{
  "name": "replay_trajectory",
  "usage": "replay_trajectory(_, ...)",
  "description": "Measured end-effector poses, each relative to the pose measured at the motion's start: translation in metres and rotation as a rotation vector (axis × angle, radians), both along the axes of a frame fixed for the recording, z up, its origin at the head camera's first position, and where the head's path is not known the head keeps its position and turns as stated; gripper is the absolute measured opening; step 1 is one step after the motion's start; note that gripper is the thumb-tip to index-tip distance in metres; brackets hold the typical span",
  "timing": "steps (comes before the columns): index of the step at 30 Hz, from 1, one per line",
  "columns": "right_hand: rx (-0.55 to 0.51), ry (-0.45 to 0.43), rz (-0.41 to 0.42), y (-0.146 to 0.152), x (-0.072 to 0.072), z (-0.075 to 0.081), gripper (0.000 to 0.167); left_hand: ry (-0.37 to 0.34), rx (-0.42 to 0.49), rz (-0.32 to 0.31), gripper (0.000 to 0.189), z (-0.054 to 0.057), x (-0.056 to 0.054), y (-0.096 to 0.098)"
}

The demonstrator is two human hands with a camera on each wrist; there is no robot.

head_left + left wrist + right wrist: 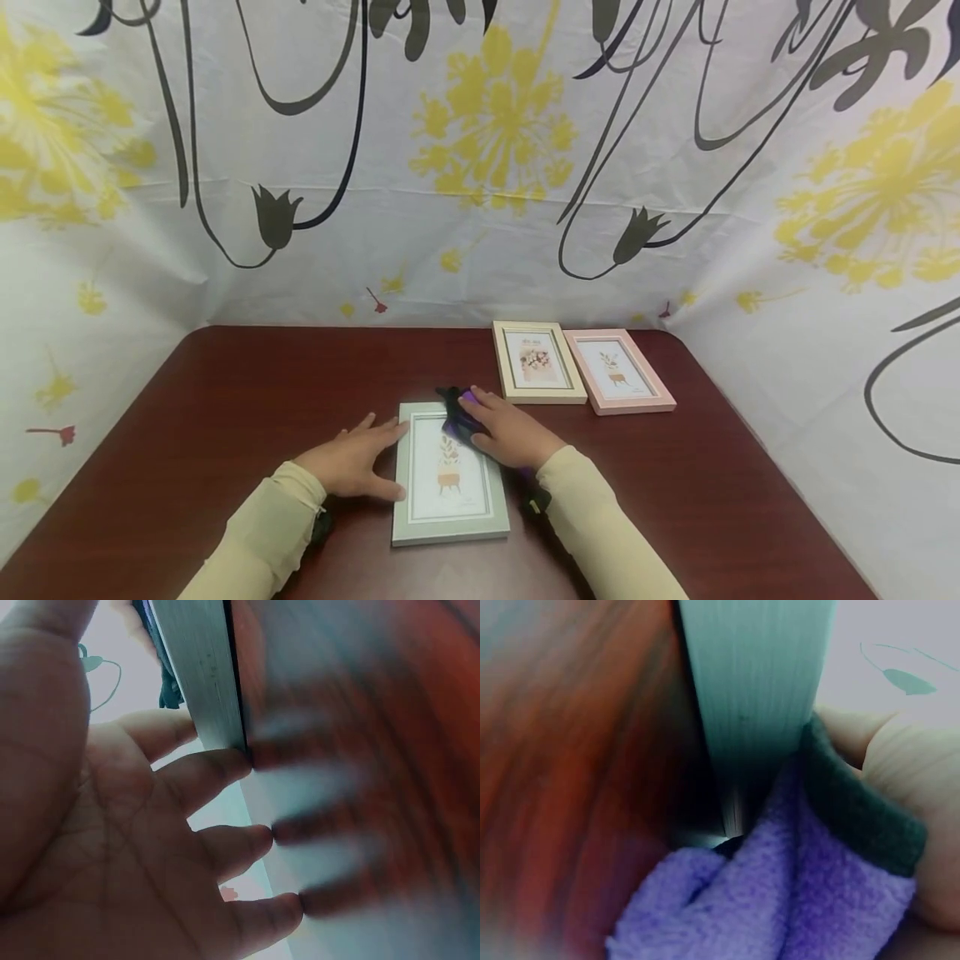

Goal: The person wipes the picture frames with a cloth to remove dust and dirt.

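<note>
A pale green picture frame (pixel 452 483) lies face up on the table, showing a potted-plant print. My left hand (pixel 352 461) is at its left side, fingers spread, with the index finger and thumb touching the frame's edge. In the left wrist view, several fingertips (pixel 289 907) of that hand rest on the tabletop. My right hand (pixel 517 433) holds a bunched purple cloth (pixel 465 421) with dark trim against the frame's upper right part. Up close in the right wrist view, the fuzzy cloth (pixel 810 900) hangs over the frame's side edge (pixel 757 682).
Behind the right hand lie a cream picture frame (pixel 506 367) and a pink picture frame (pixel 633 408), side by side and face up. The dark red-brown table (pixel 300 375) meets a white patterned cloth wall (pixel 420 283) at the back and sides.
</note>
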State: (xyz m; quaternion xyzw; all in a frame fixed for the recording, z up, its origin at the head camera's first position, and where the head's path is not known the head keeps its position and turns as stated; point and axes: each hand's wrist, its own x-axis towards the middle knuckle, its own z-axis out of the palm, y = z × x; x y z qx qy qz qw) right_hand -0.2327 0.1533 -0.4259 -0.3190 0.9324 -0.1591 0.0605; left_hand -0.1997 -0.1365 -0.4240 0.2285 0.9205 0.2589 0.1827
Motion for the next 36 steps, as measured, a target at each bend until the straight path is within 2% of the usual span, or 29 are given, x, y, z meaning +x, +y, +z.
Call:
replay_trajectory(13,0.05,0.024,0.002,-0.01,-0.01,-0.001,0.059,-0.026,0.006,-0.001,0.101,0.006,-0.007,-0.004)
replay_trajectory(17,0.071,0.02,0.008,-0.014,-0.011,-0.002,0.059,-0.036,0.015,-0.012,0.101,0.005,-0.008,-0.008)
replay_trajectory(24,0.027,0.002,0.014,-0.015,-0.009,-0.002,0.059,-0.046,0.024,-0.025,0.099,0.003,-0.011,-0.013)
replay_trajectory(29,0.054,0.011,0.006,-0.013,-0.01,-0.006,0.06,-0.059,0.047,-0.025,0.099,0.002,-0.012,-0.012)
replay_trajectory(33,0.089,0.041,0.039,-0.011,-0.005,-0.007,0.058,-0.063,0.05,-0.01,0.099,0.001,-0.011,-0.01)
replay_trajectory(36,0.122,0.062,0.072,-0.008,0.004,-0.005,0.057,-0.062,0.056,-0.01,0.099,0.001,-0.011,-0.008)
